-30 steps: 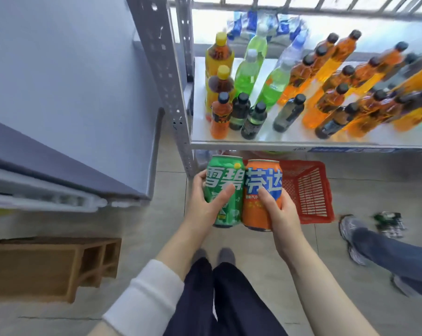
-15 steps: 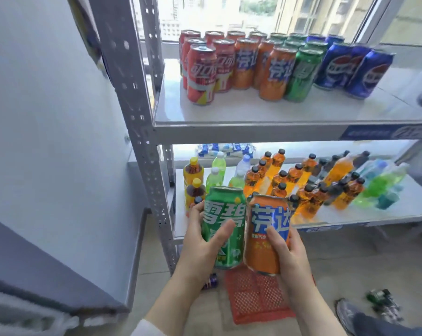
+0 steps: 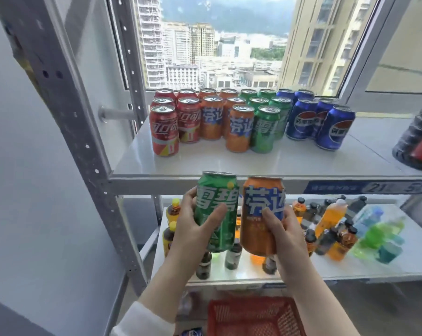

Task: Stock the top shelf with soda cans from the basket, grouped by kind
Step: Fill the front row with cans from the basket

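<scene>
My left hand (image 3: 193,229) grips a green soda can (image 3: 216,209), held upright just below the front edge of the top shelf (image 3: 229,166). Beside it, touching, my right hand (image 3: 286,235) grips an orange soda can (image 3: 262,214). On the shelf stand grouped cans: red ones (image 3: 165,129) at the left, then orange ones (image 3: 239,128), green ones (image 3: 264,129) and blue ones (image 3: 335,127) to the right. The red basket (image 3: 253,316) sits on the floor below my hands.
The grey perforated shelf post (image 3: 84,141) rises at the left. The lower shelf (image 3: 375,265) holds several drink bottles. A dark bottle (image 3: 418,139) lies at the top shelf's right end. An open window is behind the cans. Bare shelf shows in front of the cans.
My view has tilted up from the floor to the top shelf. Both hands have risen with their cans from basket level to just under the top shelf's edge.
</scene>
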A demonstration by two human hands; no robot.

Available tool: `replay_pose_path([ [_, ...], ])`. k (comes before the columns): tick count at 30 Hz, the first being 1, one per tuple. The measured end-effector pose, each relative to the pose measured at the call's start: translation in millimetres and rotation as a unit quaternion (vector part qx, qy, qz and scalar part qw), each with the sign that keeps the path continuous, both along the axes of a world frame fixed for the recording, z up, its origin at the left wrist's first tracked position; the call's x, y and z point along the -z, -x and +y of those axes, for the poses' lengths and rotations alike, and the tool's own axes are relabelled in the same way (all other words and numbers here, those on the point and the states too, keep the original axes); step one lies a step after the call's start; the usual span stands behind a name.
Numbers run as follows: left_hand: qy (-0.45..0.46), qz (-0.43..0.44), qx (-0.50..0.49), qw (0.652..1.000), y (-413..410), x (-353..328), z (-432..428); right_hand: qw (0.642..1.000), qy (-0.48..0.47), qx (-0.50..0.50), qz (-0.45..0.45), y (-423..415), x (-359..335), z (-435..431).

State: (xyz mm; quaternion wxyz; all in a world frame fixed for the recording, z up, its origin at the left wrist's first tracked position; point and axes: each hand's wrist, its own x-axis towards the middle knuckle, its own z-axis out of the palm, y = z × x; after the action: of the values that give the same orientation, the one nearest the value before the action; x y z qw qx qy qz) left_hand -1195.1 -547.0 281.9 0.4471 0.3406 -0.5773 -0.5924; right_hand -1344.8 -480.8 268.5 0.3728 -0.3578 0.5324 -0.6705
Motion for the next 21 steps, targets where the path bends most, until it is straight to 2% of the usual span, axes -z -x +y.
replay_pose_path([
  [9,-0.003,-0.004,-0.035,0.999,55.2,-16.3,-9.1,0.999,0.0,-0.028,-0.02,63.5,-15.1,-16.5],
  [21,0.025,-0.016,-0.044,0.999,75.5,-27.5,-39.7,0.999,0.017,-0.022,-0.028,85.3,-28.5,-41.8],
])
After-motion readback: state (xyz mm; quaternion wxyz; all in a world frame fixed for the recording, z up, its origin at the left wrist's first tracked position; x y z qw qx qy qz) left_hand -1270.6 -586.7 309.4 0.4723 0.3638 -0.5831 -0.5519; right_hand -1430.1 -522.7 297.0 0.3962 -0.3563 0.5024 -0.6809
